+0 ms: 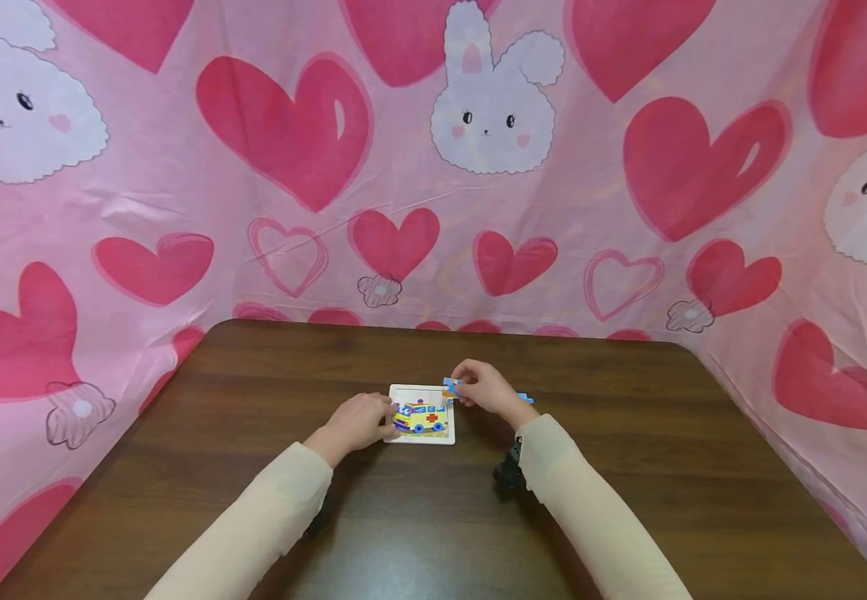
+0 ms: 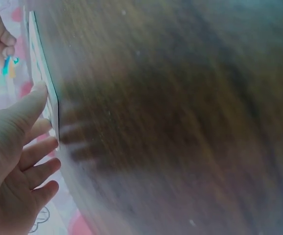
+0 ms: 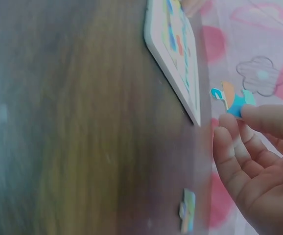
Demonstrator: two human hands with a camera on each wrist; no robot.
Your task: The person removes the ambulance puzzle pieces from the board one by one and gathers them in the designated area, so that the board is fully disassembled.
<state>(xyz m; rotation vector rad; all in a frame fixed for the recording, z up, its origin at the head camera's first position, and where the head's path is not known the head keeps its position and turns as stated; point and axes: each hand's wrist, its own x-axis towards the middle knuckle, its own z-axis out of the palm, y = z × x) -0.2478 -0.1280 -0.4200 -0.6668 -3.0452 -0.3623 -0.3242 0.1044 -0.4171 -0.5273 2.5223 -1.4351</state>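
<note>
A white-framed jigsaw puzzle tray [image 1: 420, 440] lies on the table, its picture a yellow ambulance [image 1: 418, 418] with a red cross. My left hand [image 1: 359, 422] is at the tray's left edge. In the left wrist view its thumb [image 2: 39, 93] touches the frame and the other fingers are loosely extended. Over the tray's upper right corner, my right hand [image 1: 484, 388] pinches a jigsaw piece [image 3: 235, 104] between thumb and fingers. That piece is blue with orange and pale green parts, held above the table.
Another jigsaw piece [image 3: 188, 211] lies on the table to the right of the tray, partly behind my right wrist in the head view. The brown wooden table [image 1: 418, 525] meets a pink cloth [image 1: 418, 183] with hearts and rabbits behind it and on both sides.
</note>
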